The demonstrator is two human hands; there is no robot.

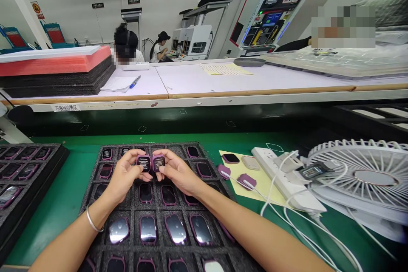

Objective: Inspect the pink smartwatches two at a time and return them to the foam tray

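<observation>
My left hand [125, 174] pinches a small purple watch body [144, 162] with its lit screen facing me. My right hand [177, 171] pinches a second purple watch body [158, 162] right beside the first. Both hands hover over a black foam tray [95, 178] whose pockets hold several purple watch bodies with dark screens. A thin bracelet circles my left wrist.
Another foam tray [47, 165] of watches lies at the left. A yellow sheet [264, 180] with loose watch bodies, a white power strip [287, 180] with cables and a white fan [366, 176] sit on the right. Beyond the white bench [255, 80], two people sit.
</observation>
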